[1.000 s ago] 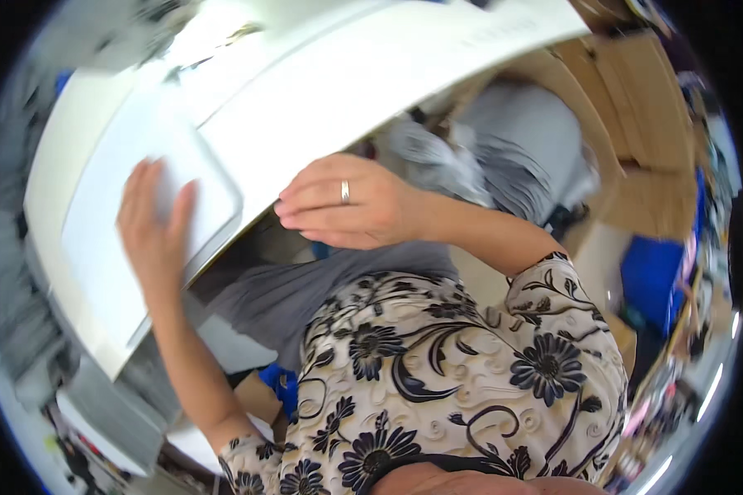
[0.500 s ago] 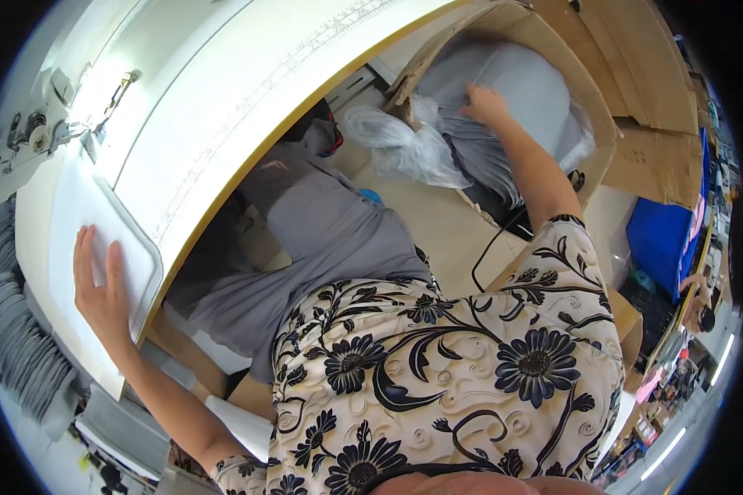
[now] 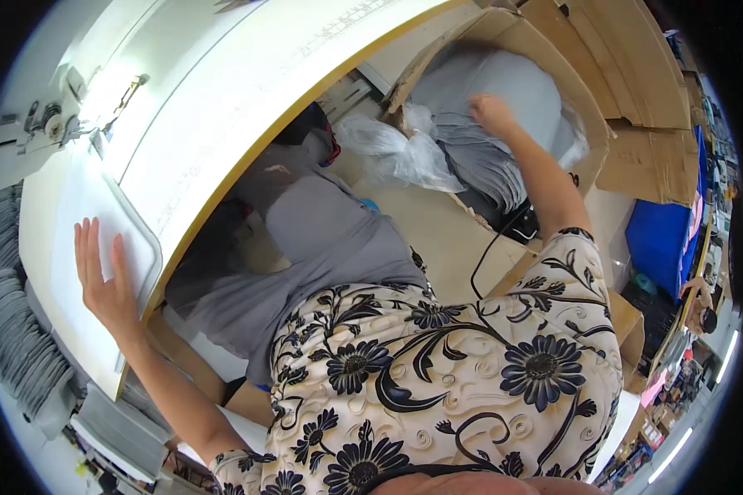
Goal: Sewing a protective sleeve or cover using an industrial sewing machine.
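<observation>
My left hand (image 3: 106, 285) lies with fingers stretched over a smooth white panel (image 3: 137, 229) with a rounded corner, at the table's near left edge. At the upper right, my right hand (image 3: 494, 115) is over an open cardboard box (image 3: 601, 157), its fingers curled closed above a stack of thin grey cut pieces (image 3: 480, 165). What those fingers pinch, if anything, is hidden. A large pale grey piece (image 3: 524, 81) lies behind that hand. Crumpled clear plastic (image 3: 404, 157) hangs over the box's left side.
The white worktable (image 3: 223, 107) has a ruler scale along its yellow edge. A sewing machine head (image 3: 54, 124) with a lit lamp stands at the left. Stacked grey pieces (image 3: 16, 330) sit beyond the table. Grey cloth (image 3: 322, 219) covers my lap. A black cable (image 3: 489, 256) runs below the box.
My right hand has drawn slightly back toward me, and its fingers have curled in more. The left hand stays on the white panel, fingers still spread. The whole view has shifted a little.
</observation>
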Motion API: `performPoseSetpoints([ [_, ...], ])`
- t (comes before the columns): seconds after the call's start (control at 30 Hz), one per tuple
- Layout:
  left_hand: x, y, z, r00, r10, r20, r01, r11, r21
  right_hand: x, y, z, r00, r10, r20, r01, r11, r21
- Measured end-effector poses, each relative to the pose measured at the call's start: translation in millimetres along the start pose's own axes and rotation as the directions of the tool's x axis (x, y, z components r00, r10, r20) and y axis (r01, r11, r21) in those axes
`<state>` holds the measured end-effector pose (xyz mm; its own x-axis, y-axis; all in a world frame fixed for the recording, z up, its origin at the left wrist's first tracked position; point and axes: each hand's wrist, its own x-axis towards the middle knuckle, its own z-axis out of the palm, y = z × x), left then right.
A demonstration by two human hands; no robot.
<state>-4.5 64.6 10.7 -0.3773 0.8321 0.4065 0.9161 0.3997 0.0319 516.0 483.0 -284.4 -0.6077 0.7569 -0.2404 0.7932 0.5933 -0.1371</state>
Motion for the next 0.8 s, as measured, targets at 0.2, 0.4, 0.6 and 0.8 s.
performPoseSetpoints([
  [0.2, -17, 21, -26, 0.994, 0.068, -0.091, -0.069, 0.998, -0.006, 14, -31, 35, 0.996, -0.082, -0.022, 0.075, 0.969, -0.235],
  [0.4, -44, 33, -40, 0.984, 0.116, -0.137, -0.119, 0.993, -0.013, 35, -32, 15, 0.968, 0.194, 0.161, -0.165, 0.971, -0.175],
  [0.6, -43, 60, -30, 0.935, 0.328, -0.132, -0.346, 0.925, -0.155, 11, -2, -16, 0.986, 0.062, 0.157, -0.058, 0.998, -0.029],
  [0.8, -38, 86, -7, 0.936, 0.330, -0.127, -0.352, 0.896, -0.269, -56, -1, -16, 0.978, -0.204, 0.034, 0.198, 0.971, 0.135],
])
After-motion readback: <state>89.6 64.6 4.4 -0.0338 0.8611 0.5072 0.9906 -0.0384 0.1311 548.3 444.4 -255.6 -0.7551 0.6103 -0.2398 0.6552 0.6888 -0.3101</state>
